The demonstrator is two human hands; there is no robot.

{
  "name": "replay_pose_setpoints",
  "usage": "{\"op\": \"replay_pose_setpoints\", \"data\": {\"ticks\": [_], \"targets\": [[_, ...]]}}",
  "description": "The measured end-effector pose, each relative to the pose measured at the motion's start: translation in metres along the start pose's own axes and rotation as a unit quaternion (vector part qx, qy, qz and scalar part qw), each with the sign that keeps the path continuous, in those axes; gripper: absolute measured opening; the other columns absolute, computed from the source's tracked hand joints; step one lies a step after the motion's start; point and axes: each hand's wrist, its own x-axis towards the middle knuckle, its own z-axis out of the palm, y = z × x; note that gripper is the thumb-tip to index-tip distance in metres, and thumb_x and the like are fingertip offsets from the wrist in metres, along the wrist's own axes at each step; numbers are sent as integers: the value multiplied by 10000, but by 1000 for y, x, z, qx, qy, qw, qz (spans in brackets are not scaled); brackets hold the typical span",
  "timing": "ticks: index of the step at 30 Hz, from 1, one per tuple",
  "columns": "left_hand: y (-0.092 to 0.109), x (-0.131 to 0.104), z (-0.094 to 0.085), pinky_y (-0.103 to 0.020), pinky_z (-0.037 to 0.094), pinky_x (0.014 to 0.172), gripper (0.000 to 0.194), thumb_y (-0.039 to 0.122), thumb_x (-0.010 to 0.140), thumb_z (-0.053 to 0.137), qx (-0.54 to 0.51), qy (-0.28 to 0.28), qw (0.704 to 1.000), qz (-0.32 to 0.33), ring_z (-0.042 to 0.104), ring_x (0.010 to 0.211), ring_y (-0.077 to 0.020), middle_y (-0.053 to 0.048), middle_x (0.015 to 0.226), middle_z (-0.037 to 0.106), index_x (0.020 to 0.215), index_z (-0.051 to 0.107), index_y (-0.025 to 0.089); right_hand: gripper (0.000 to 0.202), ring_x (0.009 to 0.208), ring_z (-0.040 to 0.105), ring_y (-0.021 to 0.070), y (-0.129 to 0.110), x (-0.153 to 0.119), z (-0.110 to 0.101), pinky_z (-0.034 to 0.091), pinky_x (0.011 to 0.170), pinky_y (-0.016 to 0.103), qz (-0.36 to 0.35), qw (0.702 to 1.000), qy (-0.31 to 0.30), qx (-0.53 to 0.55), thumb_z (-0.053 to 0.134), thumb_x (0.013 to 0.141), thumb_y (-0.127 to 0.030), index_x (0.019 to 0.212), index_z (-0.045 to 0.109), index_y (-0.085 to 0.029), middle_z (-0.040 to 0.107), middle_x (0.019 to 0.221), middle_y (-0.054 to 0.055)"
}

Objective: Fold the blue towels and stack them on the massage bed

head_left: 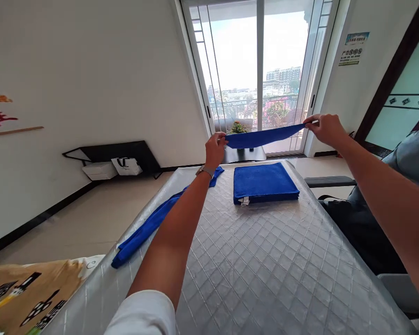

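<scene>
A blue cloth (pixel 261 138) is stretched in the air between my two hands, above the far end of the table. My left hand (pixel 215 148) pinches its left end, and my right hand (pixel 325 129) pinches its right end, a little higher. Below it, a stack of folded blue cloths (pixel 265 182) lies on the quilted silver table cover (pixel 251 251), with a white label at its front edge. More blue cloth (pixel 150 228) lies in a long strip along the table's left edge, partly hidden behind my left arm.
A black rack (pixel 122 153) with white bags stands by the left wall. At lower left is a brown printed bag (pixel 31 293). Chairs and a black bag (pixel 359 228) line the right side. Beyond the table are a potted plant (pixel 238 127) and a sliding glass door (pixel 260 56).
</scene>
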Motion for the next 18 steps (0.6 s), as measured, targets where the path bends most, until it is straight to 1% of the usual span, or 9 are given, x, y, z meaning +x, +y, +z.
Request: {"op": "replay_pose_setpoints", "data": {"ticks": [1,3,4,6,8,10,12,15,18], "targets": [[-12,-20,13,-259,513,936,367,354,1086,364,9,-18,1000,-6,706,1031,-108,-72,1269,660,1254,579,108,638,866,721,129,8,-15,23,458,868,246,6,1000,-22,2,457,1007,-512,1117,723,57,775,897,90],[-36,-66,40,-256,517,920,333,290,1075,377,24,-48,998,-24,716,1014,-119,-96,1223,677,1207,609,90,320,901,739,182,23,-53,73,499,880,278,28,997,-74,13,611,977,-323,1100,772,-76,794,945,95],[-47,-91,54,-268,528,899,290,243,1064,397,36,-58,997,-35,723,979,-134,-98,1141,703,1149,631,95,251,932,742,204,29,-75,99,514,888,294,35,994,-97,27,627,958,-258,1099,780,-119,797,986,95],[-67,-138,76,-307,552,855,193,143,1019,459,62,-72,994,-54,726,877,-166,-96,1001,721,1017,651,124,229,943,747,232,37,-120,144,541,878,324,72,986,-144,51,610,941,-221,1076,786,-163,798,995,94],[-82,-174,90,-330,560,854,164,101,982,499,80,-90,991,-56,716,902,-194,-86,971,715,965,651,162,226,926,752,241,42,-158,176,560,865,335,81,980,-170,71,586,921,-204,1018,789,-191,799,984,86],[-91,-198,95,-344,555,890,173,113,992,490,93,-100,989,-50,701,974,-207,-89,1045,703,997,646,187,241,939,751,239,46,-187,194,565,892,342,75,978,-173,85,561,915,-202,1016,780,-196,793,1038,90],[-95,-210,95,-354,539,949,191,147,1023,458,100,-107,988,-41,679,1050,-211,-90,1125,682,1058,636,206,273,970,744,245,50,-205,201,562,932,366,64,983,-142,101,524,935,-229,1060,764,-195,778,1110,102],[-97,-217,92,-368,515,1013,226,179,1055,410,125,-110,986,-18,652,1119,-212,-84,1174,661,1128,617,229,326,1043,724,273,53,-220,204,557,965,418,54,990,-79,106,466,976,-293,1135,734,-198,748,1192,122],[-98,-222,91,-387,527,996,235,170,1055,405,162,-115,980,-2,650,1103,-223,-86,1154,662,1146,614,228,340,1081,713,281,51,-233,207,563,958,429,47,993,-68,87,441,990,-311,1171,712,-210,732,1227,119]]}}
